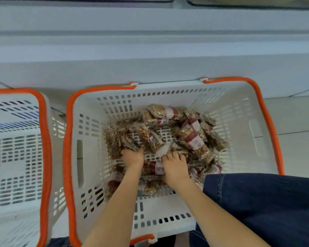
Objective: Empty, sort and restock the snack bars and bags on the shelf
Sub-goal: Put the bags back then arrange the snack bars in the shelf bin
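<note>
Snack bags (194, 139) lie heaped in the bottom of a white basket (89, 157) with an orange rim, and we are reaching down into it with both bare arms. They are clear packs of brown nuts or grain, each with a red and white label, piled loosely across the far and right parts of the slotted floor, with a few more under and beside our wrists. One pack (165, 111) sits on top at the far side, lying crosswise.

Our left hand (132, 155) is down in the pile at its left edge, fingers curled and gripping a bag (130, 142) there. Our right hand (175, 166) is just beside it, palm down, fingers bent over another labelled bag (154, 168) and a pale white patch (163, 148) between the packs; we cannot tell whether it truly grips the bag or only presses on it. There seems to be a ring on one finger.

A second basket (16, 157) of the same kind stands just to the left, almost touching the first; its inside is too blurred to read. Dark blue denim (266, 207) covers our knee at the lower right, overlapping the near right corner of the first basket. Beyond both baskets runs a pale shelf front (150, 50), and light floor tiles (296, 131) show on the right.
</note>
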`<action>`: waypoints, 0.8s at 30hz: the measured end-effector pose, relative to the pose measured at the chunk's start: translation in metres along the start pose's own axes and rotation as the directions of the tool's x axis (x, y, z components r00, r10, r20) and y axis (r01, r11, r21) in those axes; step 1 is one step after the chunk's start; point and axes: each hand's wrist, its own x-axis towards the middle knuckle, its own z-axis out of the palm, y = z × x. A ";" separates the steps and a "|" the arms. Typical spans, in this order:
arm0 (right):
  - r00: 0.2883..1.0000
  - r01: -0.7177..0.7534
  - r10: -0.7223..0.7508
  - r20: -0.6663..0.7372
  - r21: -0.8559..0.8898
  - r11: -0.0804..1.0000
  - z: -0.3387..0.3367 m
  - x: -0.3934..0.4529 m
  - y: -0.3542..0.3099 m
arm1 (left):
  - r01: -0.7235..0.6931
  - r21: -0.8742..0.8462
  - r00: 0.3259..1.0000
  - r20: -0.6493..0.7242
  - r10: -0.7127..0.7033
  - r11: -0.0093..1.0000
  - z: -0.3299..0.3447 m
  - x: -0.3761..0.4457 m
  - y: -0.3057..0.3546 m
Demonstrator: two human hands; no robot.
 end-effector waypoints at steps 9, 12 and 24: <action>0.970 -0.236 0.054 0.235 0.874 0.424 -0.048 -0.045 0.017 | 0.227 -0.602 0.907 0.417 0.059 0.766 -0.089 -0.047 -0.014; 0.992 -0.122 0.072 0.108 0.964 0.237 -0.080 -0.065 0.005 | 0.169 -0.671 0.864 0.454 0.220 0.722 -0.118 -0.066 -0.022; 0.859 0.471 0.135 -0.494 0.866 0.166 -0.130 -0.160 -0.061 | -0.219 -0.760 0.616 0.378 0.691 0.611 -0.157 -0.174 -0.030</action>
